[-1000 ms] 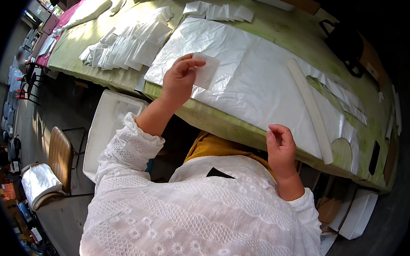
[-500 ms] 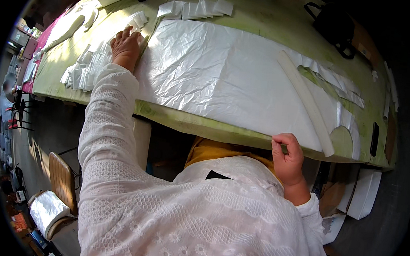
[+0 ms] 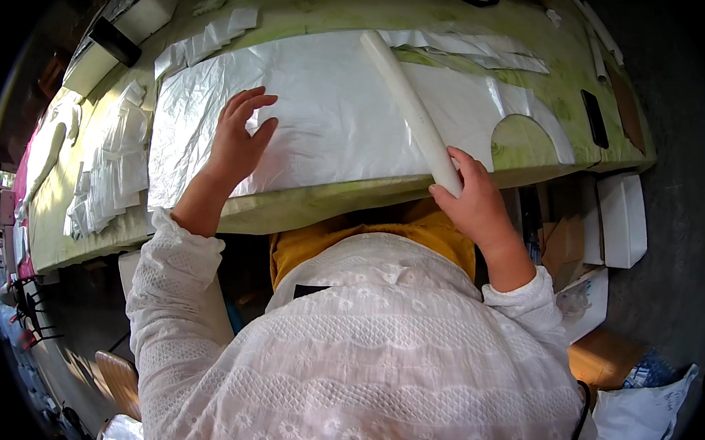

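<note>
A large sheet of white fabric [image 3: 335,112] lies spread on a green-topped table [image 3: 304,208]. My left hand [image 3: 238,138] rests flat on the sheet near its left part, fingers spread, holding nothing. My right hand [image 3: 472,197] is at the table's near edge, fingers closed around the near end of a long white stick [image 3: 409,105] that lies diagonally across the sheet. A half-round cut-out [image 3: 521,142] shows green table to the right of the stick.
Stacks of small white cut pieces [image 3: 115,162] lie left of the sheet, more white pieces [image 3: 206,38] at the far left. A dark flat object [image 3: 595,118] lies on the table's right end. White boxes [image 3: 624,218] and cardboard [image 3: 600,360] sit on the floor at right.
My left hand has come back from the stacked pieces at the far left onto the sheet. My right hand has moved from the sheet's edge to the stick's near end.
</note>
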{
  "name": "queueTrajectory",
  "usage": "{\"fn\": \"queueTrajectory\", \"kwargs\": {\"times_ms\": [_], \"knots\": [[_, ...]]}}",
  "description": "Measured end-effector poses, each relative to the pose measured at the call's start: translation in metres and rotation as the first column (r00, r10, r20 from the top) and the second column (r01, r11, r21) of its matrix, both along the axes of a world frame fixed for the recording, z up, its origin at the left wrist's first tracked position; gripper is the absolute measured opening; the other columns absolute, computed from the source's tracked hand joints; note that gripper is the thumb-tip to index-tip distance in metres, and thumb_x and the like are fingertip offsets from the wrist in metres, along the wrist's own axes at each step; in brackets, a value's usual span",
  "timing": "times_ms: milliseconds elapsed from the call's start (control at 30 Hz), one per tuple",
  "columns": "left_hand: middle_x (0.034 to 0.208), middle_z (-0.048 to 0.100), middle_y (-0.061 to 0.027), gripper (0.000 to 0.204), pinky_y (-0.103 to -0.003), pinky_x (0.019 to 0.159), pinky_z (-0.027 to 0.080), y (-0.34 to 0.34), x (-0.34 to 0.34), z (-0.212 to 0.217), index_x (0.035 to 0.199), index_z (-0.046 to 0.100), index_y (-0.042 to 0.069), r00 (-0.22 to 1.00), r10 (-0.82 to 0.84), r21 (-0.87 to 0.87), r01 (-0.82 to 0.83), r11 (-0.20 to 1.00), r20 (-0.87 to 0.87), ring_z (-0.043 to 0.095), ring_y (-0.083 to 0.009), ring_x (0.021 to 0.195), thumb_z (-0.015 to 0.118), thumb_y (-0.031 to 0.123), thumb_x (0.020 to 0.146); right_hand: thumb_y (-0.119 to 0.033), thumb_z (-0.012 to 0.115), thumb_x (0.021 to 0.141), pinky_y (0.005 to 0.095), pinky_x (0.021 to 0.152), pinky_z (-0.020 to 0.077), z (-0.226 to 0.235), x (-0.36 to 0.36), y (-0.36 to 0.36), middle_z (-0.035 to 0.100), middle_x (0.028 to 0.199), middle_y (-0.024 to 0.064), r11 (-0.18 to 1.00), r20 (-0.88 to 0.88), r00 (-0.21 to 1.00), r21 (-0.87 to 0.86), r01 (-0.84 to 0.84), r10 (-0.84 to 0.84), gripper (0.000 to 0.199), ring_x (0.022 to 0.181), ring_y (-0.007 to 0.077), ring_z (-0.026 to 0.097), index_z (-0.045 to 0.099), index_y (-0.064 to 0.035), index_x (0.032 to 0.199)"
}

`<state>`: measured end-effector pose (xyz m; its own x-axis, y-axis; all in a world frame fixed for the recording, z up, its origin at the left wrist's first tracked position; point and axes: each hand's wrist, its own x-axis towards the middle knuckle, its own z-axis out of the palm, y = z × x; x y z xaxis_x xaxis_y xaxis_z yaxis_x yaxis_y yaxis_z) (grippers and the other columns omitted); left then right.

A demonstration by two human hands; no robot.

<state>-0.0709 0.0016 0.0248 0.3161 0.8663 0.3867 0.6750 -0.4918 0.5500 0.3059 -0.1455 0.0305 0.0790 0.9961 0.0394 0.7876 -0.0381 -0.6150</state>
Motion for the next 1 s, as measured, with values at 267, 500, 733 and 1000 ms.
{"fn": "queueTrajectory", "kwargs": {"times_ms": [267, 500, 733, 1000], "knots": [[0.145, 0.055, -0.0131, 0.038, -0.048, 0.115, 0.039, -0.046, 0.167, 0.021, 0.129, 0.066, 0.013, 0.886, -0.462, 0.045, 0.460, 0.887, 0.052, 0.042, -0.0386, 0.142, 0.071, 0.012, 0.092, -0.027, 0.072, 0.091, 0.0442, 0.096, 0.0521, -0.005, -0.030, -0.006, 0.053, 0.131, 0.0229, 0.998, -0.286, 0.957, 0.041, -0.037, 0.047, 0.064, 0.114, 0.0398, 0.061, 0.045, -0.0024, 0.144], [0.135, 0.060, -0.0145, 0.044, -0.043, 0.099, 0.053, -0.033, 0.250, 0.031, 0.130, 0.066, 0.013, 0.875, -0.480, -0.398, 0.422, 0.814, -0.054, 0.065, -0.0349, 0.111, 0.070, 0.029, 0.089, -0.015, 0.069, 0.092, 0.0391, 0.088, 0.0548, -0.026, 0.011, -0.019, 0.060, 0.137, 0.0162, 0.998, -0.373, 0.927, 0.067, -0.018, 0.042, 0.034, 0.104, 0.0324, 0.067, 0.065, -0.0025, 0.124], [0.110, 0.071, -0.0141, 0.030, -0.041, 0.090, 0.055, -0.014, 0.282, 0.005, 0.109, 0.072, 0.010, 0.861, -0.445, -0.450, 0.304, 0.840, -0.248, 0.070, -0.0322, 0.098, 0.068, 0.031, 0.087, -0.008, 0.067, 0.093, 0.0303, 0.073, 0.0528, -0.037, 0.011, -0.040, 0.071, 0.105, 0.0096, 0.994, -0.620, 0.783, 0.103, 0.023, 0.046, 0.020, 0.081, 0.0193, 0.066, 0.071, -0.0042, 0.112], [0.098, 0.075, -0.0115, 0.025, -0.040, 0.086, 0.056, -0.024, 0.283, 0.004, 0.103, 0.073, 0.011, 0.899, -0.377, -0.363, 0.282, 0.888, -0.223, 0.071, -0.0315, 0.094, 0.067, 0.031, 0.088, -0.004, 0.066, 0.094, 0.0273, 0.071, 0.0518, -0.048, 0.033, -0.050, 0.069, 0.101, 0.0089, 0.983, -0.621, 0.784, 0.139, 0.122, -0.009, 0.018, 0.081, 0.0145, 0.065, 0.070, -0.0029, 0.111]]}}
